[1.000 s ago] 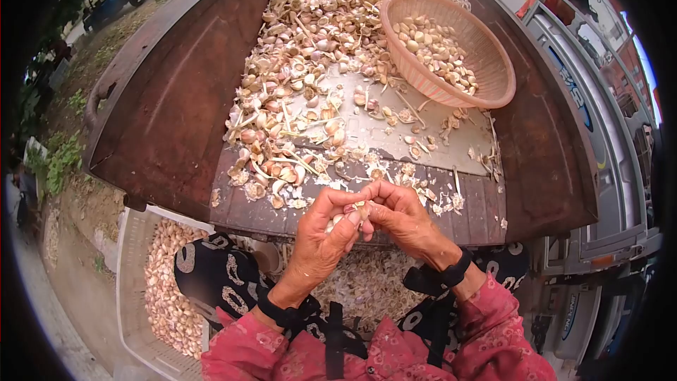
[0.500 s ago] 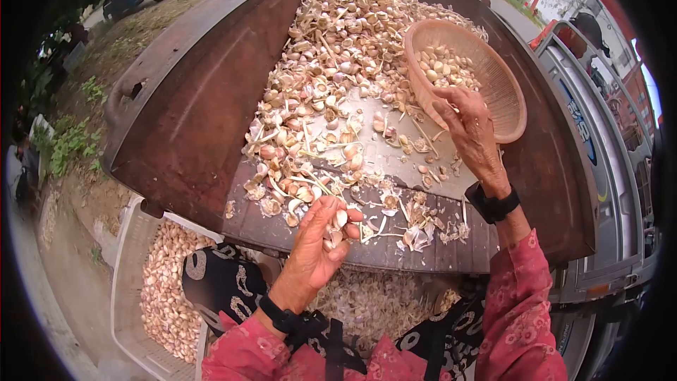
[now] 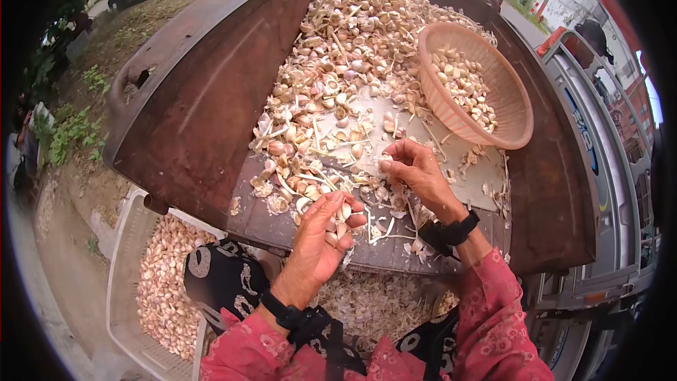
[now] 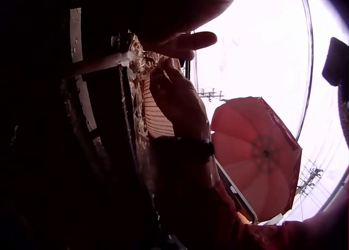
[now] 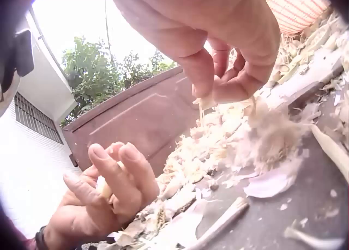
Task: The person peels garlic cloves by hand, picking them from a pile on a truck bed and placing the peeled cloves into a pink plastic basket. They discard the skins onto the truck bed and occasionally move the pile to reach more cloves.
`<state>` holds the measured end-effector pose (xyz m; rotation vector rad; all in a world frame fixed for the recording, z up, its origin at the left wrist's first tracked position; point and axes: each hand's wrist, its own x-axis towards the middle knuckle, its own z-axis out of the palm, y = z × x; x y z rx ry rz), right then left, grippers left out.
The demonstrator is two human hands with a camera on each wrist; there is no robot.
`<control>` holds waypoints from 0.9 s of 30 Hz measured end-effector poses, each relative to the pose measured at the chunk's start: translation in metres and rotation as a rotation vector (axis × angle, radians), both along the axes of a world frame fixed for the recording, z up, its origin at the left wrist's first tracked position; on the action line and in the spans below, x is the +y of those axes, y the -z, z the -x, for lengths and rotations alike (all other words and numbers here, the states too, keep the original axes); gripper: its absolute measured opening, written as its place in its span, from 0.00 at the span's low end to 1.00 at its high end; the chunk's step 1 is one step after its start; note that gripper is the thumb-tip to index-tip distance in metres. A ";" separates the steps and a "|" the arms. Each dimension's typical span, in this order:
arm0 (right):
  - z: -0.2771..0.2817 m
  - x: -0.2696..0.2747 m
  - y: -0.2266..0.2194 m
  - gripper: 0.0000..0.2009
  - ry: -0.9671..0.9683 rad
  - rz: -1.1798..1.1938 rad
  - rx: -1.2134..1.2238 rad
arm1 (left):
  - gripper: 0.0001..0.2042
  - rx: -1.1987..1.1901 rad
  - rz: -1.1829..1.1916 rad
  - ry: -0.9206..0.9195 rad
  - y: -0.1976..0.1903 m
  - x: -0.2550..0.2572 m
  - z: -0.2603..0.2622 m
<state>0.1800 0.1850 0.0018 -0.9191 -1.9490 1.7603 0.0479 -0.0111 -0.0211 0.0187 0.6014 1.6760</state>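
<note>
The left hand (image 3: 319, 243), palm up near the front edge of the cart bed, holds several garlic cloves (image 3: 341, 228) in its curled fingers. To its upper right, the right hand (image 3: 422, 176) pinches a small pale piece between thumb and fingertips above scattered skins. In the right wrist view, the right hand (image 5: 218, 37) has thin skin at its fingertips, and the left hand (image 5: 109, 195) cups a pale clove. A pink mesh basket (image 3: 518, 102) with cloves stands beyond the right hand. The garlic pile (image 3: 352, 35) lies left of the basket.
Brown metal walls (image 3: 204, 106) flank the cart bed. A white crate (image 3: 116, 296) of cloves stands at lower left, and loose skins (image 3: 374, 303) lie below the bed's front edge. A grey vehicle (image 3: 606, 155) is at the right. The left wrist view shows a red umbrella (image 4: 256, 152).
The right hand first left the left hand for the basket, then came back toward the front of the bed. The left hand still holds cloves and has barely moved since the middle frame.
</note>
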 end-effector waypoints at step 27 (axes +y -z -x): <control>0.061 0.013 -0.019 0.12 -0.007 -0.766 -0.145 | 0.16 -0.282 0.028 -0.059 0.001 0.009 0.003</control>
